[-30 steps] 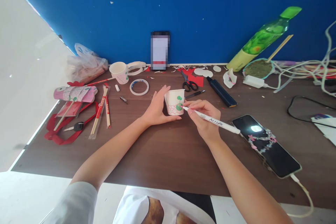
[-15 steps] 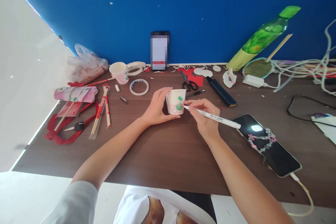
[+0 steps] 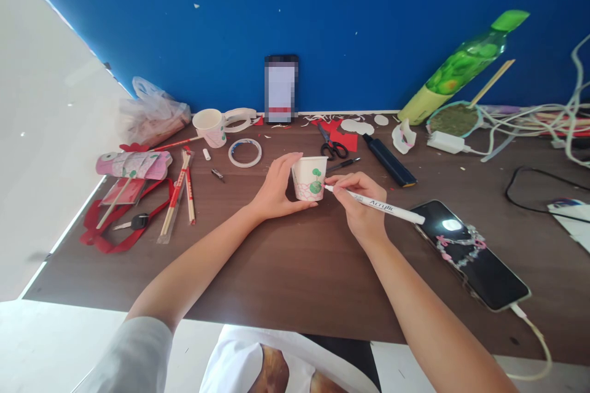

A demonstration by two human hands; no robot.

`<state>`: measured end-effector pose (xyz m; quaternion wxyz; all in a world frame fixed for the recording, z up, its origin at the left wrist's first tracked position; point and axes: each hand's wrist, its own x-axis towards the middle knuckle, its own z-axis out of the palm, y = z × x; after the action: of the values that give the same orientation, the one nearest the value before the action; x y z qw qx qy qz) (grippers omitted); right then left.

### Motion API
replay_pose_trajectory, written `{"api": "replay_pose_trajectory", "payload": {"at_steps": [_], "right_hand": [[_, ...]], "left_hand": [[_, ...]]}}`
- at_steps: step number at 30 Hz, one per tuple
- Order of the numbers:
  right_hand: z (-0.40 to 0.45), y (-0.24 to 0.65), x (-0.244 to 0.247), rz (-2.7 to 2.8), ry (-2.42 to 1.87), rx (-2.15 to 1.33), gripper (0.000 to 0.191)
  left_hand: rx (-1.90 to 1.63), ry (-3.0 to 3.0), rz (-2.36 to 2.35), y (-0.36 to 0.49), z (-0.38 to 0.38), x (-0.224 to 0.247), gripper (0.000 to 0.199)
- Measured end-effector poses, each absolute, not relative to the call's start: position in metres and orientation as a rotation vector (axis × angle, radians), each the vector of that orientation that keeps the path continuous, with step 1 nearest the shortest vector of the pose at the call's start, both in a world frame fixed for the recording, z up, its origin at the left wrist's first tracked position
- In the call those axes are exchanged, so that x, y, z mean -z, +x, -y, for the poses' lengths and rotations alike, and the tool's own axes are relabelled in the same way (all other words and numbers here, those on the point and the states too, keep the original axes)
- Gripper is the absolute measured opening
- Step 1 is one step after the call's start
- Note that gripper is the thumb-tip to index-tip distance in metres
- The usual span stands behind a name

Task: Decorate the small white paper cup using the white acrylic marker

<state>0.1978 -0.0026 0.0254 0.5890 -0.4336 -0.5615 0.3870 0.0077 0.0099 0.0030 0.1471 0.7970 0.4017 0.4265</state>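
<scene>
A white paper cup [image 3: 306, 173] with green leaf shapes and pink line patterns is held upright by my left hand [image 3: 275, 191]. The thumb lies under its base and the fingers rest along its left side and rim. In my right hand [image 3: 362, 204] is a white acrylic marker [image 3: 391, 209], gripped near its tip. That tip meets the cup's right side, beside the green leaf. Behind the cup, a black pen [image 3: 345, 164] lies close to black-handled scissors [image 3: 332, 146]. A small white cap [image 3: 206, 154] lies farther left.
A phone [image 3: 281, 89] leans on the blue partition. Another phone [image 3: 474, 258] with a beaded strap charges at right. Around them are a second cup [image 3: 209, 128], a tape roll [image 3: 244, 153], chopsticks [image 3: 174, 199], a car key [image 3: 131, 222], a dark blue case [image 3: 389, 159] and a green bottle [image 3: 454, 67].
Almost nothing differs. The view has shifted very slightly, and both hands keep the same hold on cup and marker, its tip still at the cup's right side.
</scene>
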Motion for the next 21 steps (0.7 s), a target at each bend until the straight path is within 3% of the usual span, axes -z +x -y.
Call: {"api": "replay_pose_trajectory", "payload": {"at_steps": [21], "right_hand": [[-0.0002, 0.1963, -0.0261, 1.282, -1.094, -0.894, 0.013]], "left_hand": [[-1.243, 2.271, -1.146, 0.0075, -0.0104, -0.0018, 0.096]]}}
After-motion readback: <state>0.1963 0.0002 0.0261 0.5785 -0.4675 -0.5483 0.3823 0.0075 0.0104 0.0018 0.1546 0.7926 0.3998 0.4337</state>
